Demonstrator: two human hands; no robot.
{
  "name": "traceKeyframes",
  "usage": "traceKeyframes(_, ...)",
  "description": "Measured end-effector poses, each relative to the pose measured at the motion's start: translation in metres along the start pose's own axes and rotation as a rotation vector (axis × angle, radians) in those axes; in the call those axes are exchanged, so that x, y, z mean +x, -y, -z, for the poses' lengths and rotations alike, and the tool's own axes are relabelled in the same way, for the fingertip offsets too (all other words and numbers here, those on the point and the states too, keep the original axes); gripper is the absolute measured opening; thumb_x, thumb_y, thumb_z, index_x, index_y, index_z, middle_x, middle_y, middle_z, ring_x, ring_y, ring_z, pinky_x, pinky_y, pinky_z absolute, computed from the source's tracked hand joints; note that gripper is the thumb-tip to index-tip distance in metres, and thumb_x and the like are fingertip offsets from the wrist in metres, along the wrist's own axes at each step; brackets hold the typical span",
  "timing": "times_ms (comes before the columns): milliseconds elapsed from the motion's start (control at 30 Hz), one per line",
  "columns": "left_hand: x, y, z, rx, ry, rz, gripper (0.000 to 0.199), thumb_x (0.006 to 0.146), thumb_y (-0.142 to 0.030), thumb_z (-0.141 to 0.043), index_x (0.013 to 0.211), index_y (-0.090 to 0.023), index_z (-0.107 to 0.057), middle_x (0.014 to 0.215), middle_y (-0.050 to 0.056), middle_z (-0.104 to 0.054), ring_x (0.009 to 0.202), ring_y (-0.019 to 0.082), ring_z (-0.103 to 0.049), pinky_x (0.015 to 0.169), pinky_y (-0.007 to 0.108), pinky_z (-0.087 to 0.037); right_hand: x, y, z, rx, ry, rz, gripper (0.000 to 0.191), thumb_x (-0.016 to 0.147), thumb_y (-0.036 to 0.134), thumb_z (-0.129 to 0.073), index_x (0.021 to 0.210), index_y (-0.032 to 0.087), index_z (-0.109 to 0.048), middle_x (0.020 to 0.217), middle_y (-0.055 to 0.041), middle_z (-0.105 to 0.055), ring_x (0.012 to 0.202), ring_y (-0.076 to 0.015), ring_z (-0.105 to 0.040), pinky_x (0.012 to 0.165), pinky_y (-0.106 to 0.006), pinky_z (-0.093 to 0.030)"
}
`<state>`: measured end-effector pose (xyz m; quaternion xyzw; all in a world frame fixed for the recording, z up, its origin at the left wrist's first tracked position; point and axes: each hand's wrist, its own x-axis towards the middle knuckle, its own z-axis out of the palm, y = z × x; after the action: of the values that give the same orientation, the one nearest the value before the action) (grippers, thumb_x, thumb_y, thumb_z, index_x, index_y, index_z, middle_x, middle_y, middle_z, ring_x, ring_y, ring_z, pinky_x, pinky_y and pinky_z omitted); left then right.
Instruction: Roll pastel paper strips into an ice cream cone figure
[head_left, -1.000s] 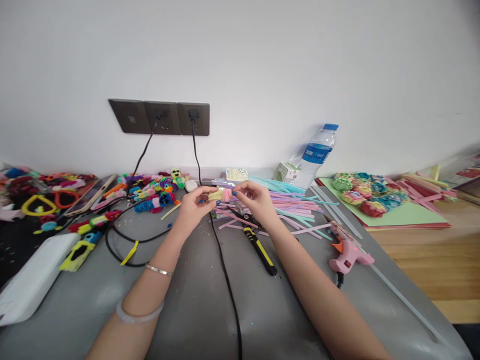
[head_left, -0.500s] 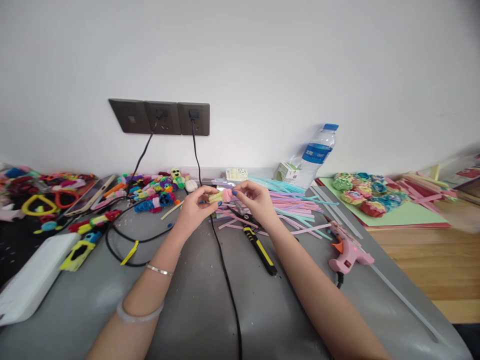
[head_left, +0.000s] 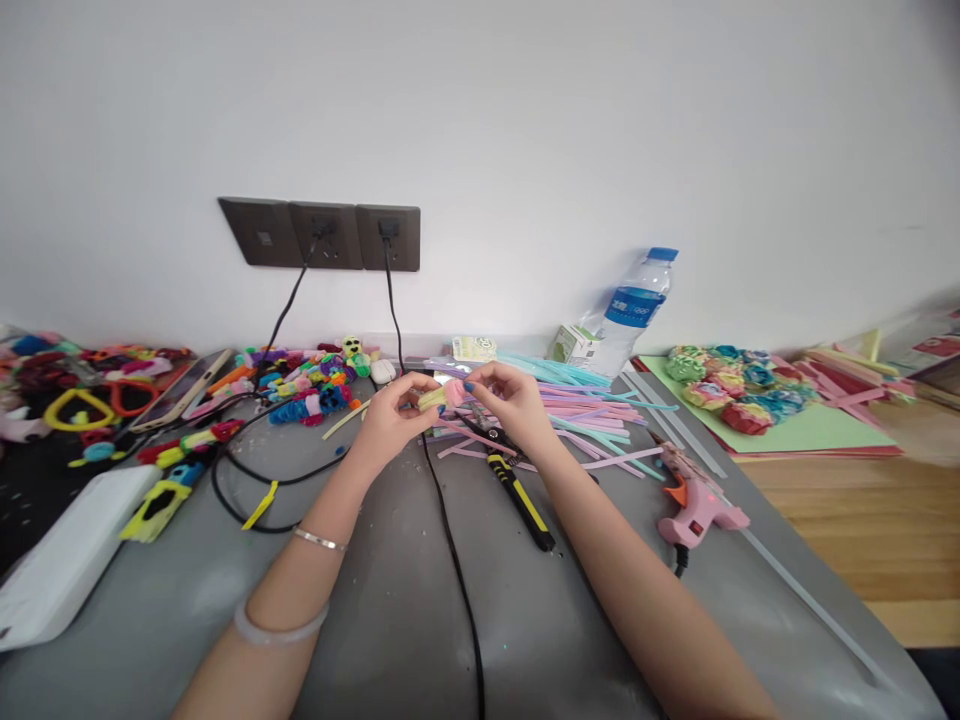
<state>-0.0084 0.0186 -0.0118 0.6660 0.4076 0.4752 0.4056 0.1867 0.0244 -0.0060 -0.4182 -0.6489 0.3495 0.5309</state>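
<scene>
Between my hands is a small pink and yellow fuzzy craft piece (head_left: pixel 454 391), apparently made of pipe cleaner. My left hand (head_left: pixel 390 415) pinches its yellow end with thumb and fingers. On the pink end, my right hand (head_left: pixel 514 400) has its fingertips closed, and they partly hide the piece. Just below the right hand lie pliers (head_left: pixel 519 503) with black and yellow handles, jaws pointing away from me. Behind both hands spreads a loose pile of pink, purple and turquoise pipe cleaners (head_left: pixel 589 405).
A pink glue gun (head_left: pixel 697 515) lies at the right, near clear sticks. A water bottle (head_left: pixel 634 305) leans against the wall. Black cables (head_left: pixel 450 545) cross the grey table (head_left: pixel 375 620). Colourful fuzzy figures (head_left: pixel 322 385), a phone (head_left: pixel 184 390) and a white box (head_left: pixel 79 560) are at left.
</scene>
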Motion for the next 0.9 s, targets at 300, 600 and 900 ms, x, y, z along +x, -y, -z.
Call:
traceKeyframes(300,0.0019,-0.0016,-0.0027,-0.081,0.021,0.039,0.022,0.069,-0.021,-0.065,0.091,-0.018,-0.063,0.093,0.004,-0.062,0.084,0.018,-0.061,0.068,0.027,-0.056,0.0006,0.0003,-0.0004,-0.004,-0.014,-0.015,0.022,0.080,0.040,-0.067,0.077,0.019,-0.065,0.072,-0.0023,-0.061,0.067,-0.0151,-0.051,0.062,-0.029,-0.038)
traceKeyframes(600,0.0014,0.0024,-0.0012,0.009,-0.039,-0.020,0.028,0.073,-0.021,-0.065,0.101,-0.019,-0.062,0.104,0.006,-0.063,0.091,0.018,-0.062,0.074,0.027,-0.056,0.0006,0.0004,0.0006,0.022,-0.028,0.001,0.018,0.085,0.038,-0.063,0.086,0.020,-0.063,0.080,-0.0030,-0.063,0.072,-0.0155,-0.055,0.068,-0.030,-0.043)
traceKeyframes(900,0.0014,0.0017,0.0006,0.253,-0.113,-0.253,0.026,0.077,-0.012,-0.058,0.101,-0.021,-0.059,0.104,0.005,-0.062,0.097,0.019,-0.061,0.080,0.029,-0.055,0.0002,-0.0037,-0.0013,0.022,-0.044,-0.003,0.024,0.086,0.044,-0.059,0.091,0.020,-0.061,0.086,-0.0036,-0.061,0.075,-0.0162,-0.055,0.072,-0.031,-0.044)
